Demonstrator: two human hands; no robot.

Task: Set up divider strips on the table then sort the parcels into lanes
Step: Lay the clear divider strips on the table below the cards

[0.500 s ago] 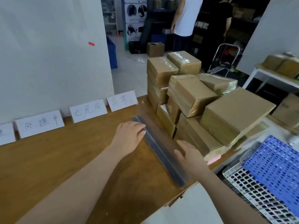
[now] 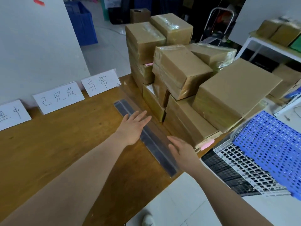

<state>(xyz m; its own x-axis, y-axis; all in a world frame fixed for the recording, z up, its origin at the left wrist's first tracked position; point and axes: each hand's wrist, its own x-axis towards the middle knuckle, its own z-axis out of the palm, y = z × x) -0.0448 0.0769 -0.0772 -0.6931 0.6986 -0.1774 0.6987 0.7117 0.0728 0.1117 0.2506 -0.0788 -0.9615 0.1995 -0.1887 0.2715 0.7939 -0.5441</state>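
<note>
Three label cards (image 2: pixel 58 98) are seen. At least eight parcels (image 2: pixel 182 69) are counted. The overlapping strips (image 2: pixel 150 141) cannot be told apart.

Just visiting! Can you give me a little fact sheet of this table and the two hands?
Surface: wooden table
Divider strip: long, dark, lying flat, running from the near edge toward the cards
Left hand: open, fingers straight, over the strip's middle; contact unclear
Right hand: open, at the strip's nearer part
Parcels: brown boxes stacked right of the strip, none sorted yet
Cards: white, handwritten, standing against the wall
Off the table: blue perforated panel, lower right
</note>
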